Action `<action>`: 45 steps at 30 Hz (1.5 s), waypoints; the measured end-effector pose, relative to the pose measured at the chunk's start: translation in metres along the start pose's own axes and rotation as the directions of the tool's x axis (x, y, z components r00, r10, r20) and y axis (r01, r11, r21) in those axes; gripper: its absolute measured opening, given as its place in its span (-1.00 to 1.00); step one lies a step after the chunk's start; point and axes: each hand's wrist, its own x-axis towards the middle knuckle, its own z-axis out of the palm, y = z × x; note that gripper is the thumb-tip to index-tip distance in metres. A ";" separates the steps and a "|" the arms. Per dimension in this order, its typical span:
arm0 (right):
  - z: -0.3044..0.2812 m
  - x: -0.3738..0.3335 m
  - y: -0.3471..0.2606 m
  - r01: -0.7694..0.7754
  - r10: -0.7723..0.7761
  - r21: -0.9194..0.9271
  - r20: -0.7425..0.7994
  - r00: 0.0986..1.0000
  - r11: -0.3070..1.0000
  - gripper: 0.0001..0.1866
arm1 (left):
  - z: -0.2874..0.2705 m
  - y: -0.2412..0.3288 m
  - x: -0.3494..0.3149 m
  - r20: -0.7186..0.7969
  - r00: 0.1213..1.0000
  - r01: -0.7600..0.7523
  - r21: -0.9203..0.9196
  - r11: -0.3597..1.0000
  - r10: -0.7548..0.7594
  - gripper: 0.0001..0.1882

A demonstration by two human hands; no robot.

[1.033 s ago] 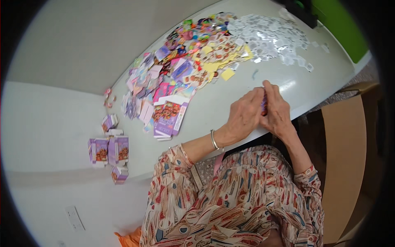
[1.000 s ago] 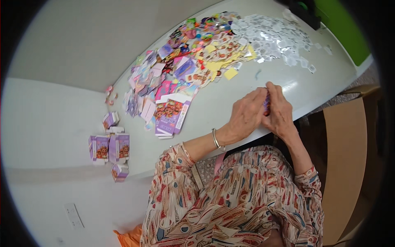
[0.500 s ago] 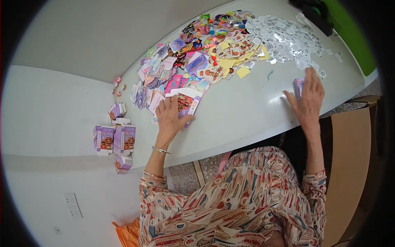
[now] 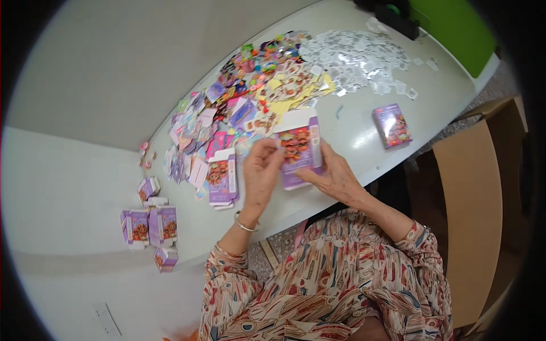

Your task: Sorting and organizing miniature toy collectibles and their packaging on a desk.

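Observation:
An unsealed purple carton (image 4: pixel 296 149) with round orange-red characters on its front and a white flap standing up at the top is held over the table. My right hand (image 4: pixel 339 181) grips its right side and lower front, thumb across the face. Curled fingers of my left hand (image 4: pixel 263 173) meet the carton's left edge, slightly blurred at the tips. Left of that hand, flat purple cartons (image 4: pixel 222 181) lie stacked with a white flap showing. A closed purple box (image 4: pixel 392 126) rests on the table at the right.
Behind the hands spread piles of pastel cards (image 4: pixel 196 126), small colourful packets (image 4: pixel 248 63), yellow-backed stickers (image 4: pixel 298 85) and small silvery-white squares (image 4: pixel 358 57). Filled-out purple boxes (image 4: pixel 164 224) stand at the left. A black device (image 4: pixel 392 20) sits at the far edge, and a large cardboard box (image 4: pixel 467 210) is at right.
My right hand has come from the far right to the middle and now grips a carton. My left hand has left the flat stack and curled at that carton's edge. The view has shifted.

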 end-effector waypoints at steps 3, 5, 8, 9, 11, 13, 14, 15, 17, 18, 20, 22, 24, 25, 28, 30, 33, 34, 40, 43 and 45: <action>-0.021 -0.001 0.007 0.022 -0.108 -0.346 -0.230 0.967 0.938 0.03 | 0.042 0.011 -0.002 0.125 0.972 0.227 -0.248 0.942 -0.201 -0.93; -0.035 -0.003 0.006 -0.054 -0.021 -0.301 -0.242 0.970 0.952 0.11 | 0.054 0.011 0.000 0.266 0.910 0.368 -0.171 0.914 -0.317 -0.88; -0.045 -0.003 0.006 -0.052 -0.025 -0.304 -0.242 0.970 0.951 0.07 | 0.056 0.015 0.007 0.346 0.891 0.373 -0.187 0.909 -0.295 -0.90; -0.047 -0.003 0.003 -0.090 0.012 -0.318 -0.239 0.971 0.944 0.05 | 0.054 0.015 0.009 0.393 0.876 0.370 -0.176 0.912 -0.279 -0.89; -0.048 -0.002 0.003 -0.127 0.049 -0.329 -0.234 0.971 0.936 0.03 | 0.055 0.012 0.011 0.366 0.902 0.310 -0.185 0.932 -0.228 -0.79; -0.053 -0.002 0.010 -0.110 0.035 -0.336 -0.222 0.974 0.935 -0.05 | 0.059 0.011 0.009 0.340 0.923 0.252 -0.189 0.949 -0.178 -0.66; -0.056 -0.001 0.012 -0.112 0.038 -0.331 -0.223 0.974 0.937 -0.05 | 0.062 0.011 0.007 0.308 0.945 0.177 -0.206 0.962 -0.108 -0.54; -0.058 0.000 0.014 -0.151 0.098 -0.298 -0.185 0.978 0.943 -0.08 | 0.064 0.010 0.006 0.276 0.961 0.100 -0.222 0.970 -0.036 -0.41; -0.061 -0.001 0.015 -0.192 0.157 -0.273 -0.145 0.977 0.943 -0.12 | 0.064 0.009 0.003 0.275 0.962 0.051 -0.171 0.984 -0.003 -0.35; -0.063 -0.002 0.014 -0.168 0.125 -0.300 -0.155 0.980 0.939 -0.12 | 0.065 0.009 0.003 0.275 0.961 0.001 -0.118 0.993 0.032 -0.30; -0.063 -0.004 0.012 -0.144 0.094 -0.328 -0.165 0.982 0.934 -0.12 | 0.066 0.009 0.003 0.293 0.956 0.009 -0.119 0.993 0.026 -0.32; -0.060 -0.005 0.009 -0.051 -0.037 -0.357 -0.235 0.971 0.933 -0.05 | 0.066 0.009 0.003 0.309 0.951 0.017 -0.118 0.993 0.020 -0.34; -0.056 -0.005 0.004 -0.086 -0.026 -0.423 -0.253 0.967 0.902 -0.01 | 0.065 0.010 0.002 0.313 0.949 0.040 -0.045 0.998 -0.024 -0.41; -0.055 -0.006 0.003 -0.124 -0.016 -0.487 -0.274 0.962 0.865 0.02 | 0.065 0.010 0.003 0.315 0.949 0.041 -0.046 0.998 -0.025 -0.41; -0.048 -0.007 0.010 -0.025 -0.192 -0.613 -0.286 0.939 0.790 0.02 | 0.065 0.011 0.006 0.416 0.907 0.041 0.058 0.998 -0.061 -0.49; -0.049 -0.008 0.013 0.015 -0.257 -0.663 -0.269 0.928 0.748 0.01 | 0.066 0.009 0.005 0.387 0.918 0.154 -0.147 0.977 -0.087 -0.56; -0.049 -0.010 0.017 0.062 -0.311 -0.709 -0.228 0.923 0.703 -0.03 | 0.061 0.009 0.011 0.455 0.878 0.249 -0.162 0.955 -0.152 -0.65; -0.049 -0.011 0.017 0.085 -0.305 -0.705 -0.192 0.933 0.704 -0.06 | 0.059 0.008 0.012 0.453 0.878 0.250 -0.163 0.954 -0.153 -0.65; -0.061 -0.013 0.011 0.082 -0.078 -0.499 0.030 0.997 0.862 -0.28 | 0.054 0.017 0.018 0.627 0.734 0.412 -0.107 0.905 -0.260 -0.75; -0.065 -0.014 0.002 -0.022 0.038 -0.231 0.065 0.997 0.973 -0.41 | 0.054 0.015 0.019 0.630 0.721 0.483 -0.158 0.862 -0.289 -0.69; -0.066 -0.013 0.010 -0.026 0.034 -0.203 0.039 0.999 0.979 -0.44 | 0.061 0.018 0.017 0.509 0.817 0.391 -0.146 0.909 -0.270 -0.56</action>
